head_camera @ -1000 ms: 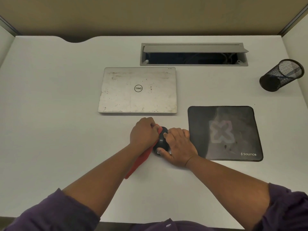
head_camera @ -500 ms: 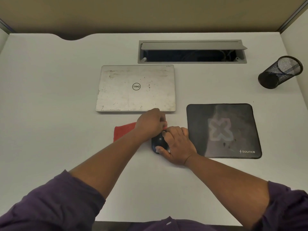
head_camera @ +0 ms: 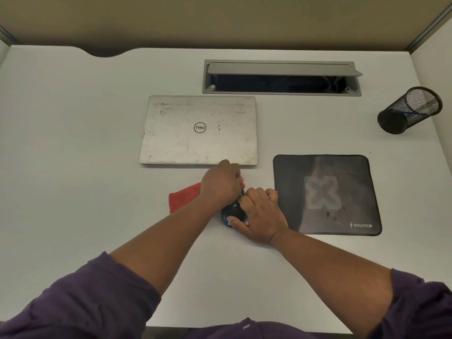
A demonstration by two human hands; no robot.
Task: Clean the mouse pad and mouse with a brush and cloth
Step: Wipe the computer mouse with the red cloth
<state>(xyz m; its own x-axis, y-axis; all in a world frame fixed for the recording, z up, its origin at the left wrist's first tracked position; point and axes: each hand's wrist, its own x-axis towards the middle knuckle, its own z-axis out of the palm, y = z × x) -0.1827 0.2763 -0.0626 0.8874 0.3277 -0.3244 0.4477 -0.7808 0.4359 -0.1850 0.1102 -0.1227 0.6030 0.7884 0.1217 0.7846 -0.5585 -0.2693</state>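
White tabletop (head_camera: 73, 167) fills the view, walled by beige partitions behind. At its centre the right hand (head_camera: 263, 216) grips the black mouse (head_camera: 232, 212), fingers curled over it, thumb at its near end. The left hand (head_camera: 221, 184) is clenched on the red cloth (head_camera: 184, 196), pressing against the mouse's front; the cloth trails left, flat on the surface. Just right of the hands lies the mouse pad (head_camera: 342, 192), stained. A closed laptop (head_camera: 199, 130) sits just beyond the left knuckles. Farther back a cable hatch (head_camera: 281, 78) stands open; a mesh cup (head_camera: 409, 110) is far right. Left and near areas lie bare.
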